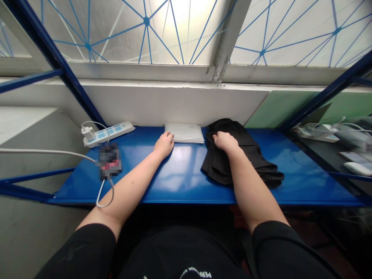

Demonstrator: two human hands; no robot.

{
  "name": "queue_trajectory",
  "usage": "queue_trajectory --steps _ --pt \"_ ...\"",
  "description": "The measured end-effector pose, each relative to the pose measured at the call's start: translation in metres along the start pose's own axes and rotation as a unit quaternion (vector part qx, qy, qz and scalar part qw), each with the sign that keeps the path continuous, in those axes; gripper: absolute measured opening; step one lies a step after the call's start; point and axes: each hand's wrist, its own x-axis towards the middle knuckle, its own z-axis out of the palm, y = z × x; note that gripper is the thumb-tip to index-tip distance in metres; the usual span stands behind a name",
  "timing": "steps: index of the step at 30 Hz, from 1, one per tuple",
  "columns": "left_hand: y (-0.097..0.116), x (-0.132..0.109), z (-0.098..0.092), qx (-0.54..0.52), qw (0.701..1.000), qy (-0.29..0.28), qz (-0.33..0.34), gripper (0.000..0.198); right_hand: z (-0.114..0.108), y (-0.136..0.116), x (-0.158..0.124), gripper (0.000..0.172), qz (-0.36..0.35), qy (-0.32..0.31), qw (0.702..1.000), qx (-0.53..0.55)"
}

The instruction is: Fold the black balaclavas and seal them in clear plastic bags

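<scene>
You sit facing a blue metal shelf (180, 176), with both forearms reaching forward onto it. Your left hand (164, 144) lies palm down near the back of the shelf, its fingertips (171, 135) at the lower left corner of a flat white packet (184, 133). The fingers are loosely curved and apart from the thumb, and they are not clamped on anything. Your right hand (225, 141) rests on top of a crumpled black garment (241, 159), fingers curled into the fabric. You cannot tell from this view whether it is pinching the cloth or only pressing on it. The garment lies in a loose heap on the shelf, just right of the white packet, and spreads toward the front edge.

Further left on the shelf is a white power strip (107, 133) with a white plug adapter (88, 133) in it. Beside it, a pixelated object (109, 161) is blurred too heavily to identify, and a white cable (43, 151) loops past it over the shelf's front edge. Blue steel uprights (55, 58) frame the shelf, and a window (145, 31) with a blue lattice rises behind it. You wear a black short-sleeved top (180, 259) with white lettering
</scene>
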Motion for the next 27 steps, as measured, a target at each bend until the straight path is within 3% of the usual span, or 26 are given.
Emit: queue_trajectory --steps 6,11,14,17,19,20,23,27 --pt "0.011 -0.011 -0.013 0.042 0.999 0.020 0.029 0.038 -0.018 0.001 -0.004 0.036 0.011 0.136 0.989 0.053" --pt "0.021 -0.016 -0.023 -0.032 0.997 0.018 0.064 0.039 -0.039 -0.008 -0.022 0.038 -0.087 0.244 0.939 0.227" --pt "0.027 -0.017 -0.024 -0.219 0.974 0.006 0.056 0.045 -0.041 -0.031 -0.038 0.043 -0.170 0.176 0.883 0.400" --pt "0.033 -0.017 -0.020 -0.463 0.886 -0.040 -0.004 0.060 -0.035 -0.056 -0.047 0.041 -0.284 0.031 0.845 0.453" --pt "0.034 -0.016 -0.017 -0.552 0.830 -0.060 -0.041 0.061 -0.030 -0.065 -0.042 0.036 -0.322 0.009 0.858 0.400" --pt "0.033 -0.016 -0.015 -0.564 0.821 -0.056 -0.063 0.057 -0.028 -0.066 -0.035 0.033 -0.327 0.022 0.876 0.354" --pt "0.029 -0.014 -0.012 -0.527 0.838 -0.021 -0.140 0.058 -0.022 -0.059 -0.006 0.025 -0.295 0.079 0.935 0.182" --pt "0.023 -0.011 -0.012 -0.480 0.859 -0.010 -0.180 0.070 -0.011 -0.041 0.025 0.024 -0.213 0.062 0.972 0.084"
